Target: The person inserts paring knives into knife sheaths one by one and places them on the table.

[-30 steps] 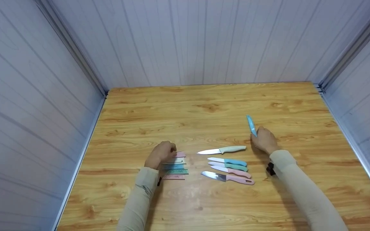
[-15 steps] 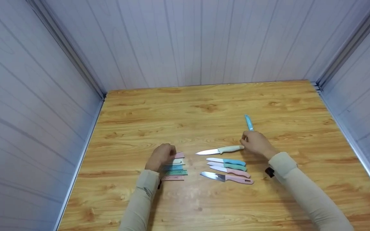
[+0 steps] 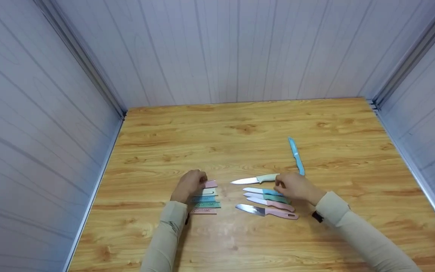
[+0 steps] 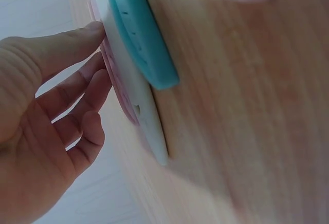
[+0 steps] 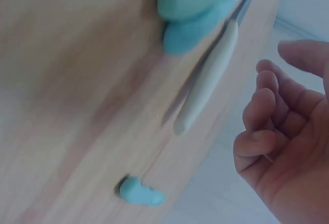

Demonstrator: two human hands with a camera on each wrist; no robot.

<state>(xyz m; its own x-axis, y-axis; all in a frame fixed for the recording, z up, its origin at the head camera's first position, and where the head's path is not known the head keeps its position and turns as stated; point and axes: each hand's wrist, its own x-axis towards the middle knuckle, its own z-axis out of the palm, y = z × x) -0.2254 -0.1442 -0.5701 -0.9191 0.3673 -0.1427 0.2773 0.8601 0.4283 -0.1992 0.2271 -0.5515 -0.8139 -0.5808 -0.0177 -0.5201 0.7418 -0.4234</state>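
Note:
My left hand (image 3: 187,185) pinches a pink knife sheath (image 3: 210,184) at the far end of a column of sheaths. In the left wrist view, thumb and fingertips meet the edges of that pink sheath (image 4: 121,95), beside a white sheath (image 4: 136,93) and a teal one (image 4: 141,34). My right hand (image 3: 296,186), fingers loosely curled and holding nothing, hovers by the end of a cream-handled knife (image 3: 266,178). It partly covers the handles of a blue-handled knife (image 3: 253,190) and a green-handled knife (image 3: 254,195). In the right wrist view, the cream handle (image 5: 208,80) lies apart from the fingers.
A blue knife (image 3: 296,155) lies beyond the right hand, pointing away. Nearer the person lie a pink-handled knife (image 3: 279,206) and a wider pink-handled knife (image 3: 281,214). Below the white sheath are blue (image 3: 208,198), green (image 3: 210,204) and pink (image 3: 204,211) sheaths. Panelled walls (image 3: 236,53) enclose the table.
My right hand has let go of the blue knife, leaving it on the table, and has moved left and nearer over the knife handles. The left hand stays at the pink sheath.

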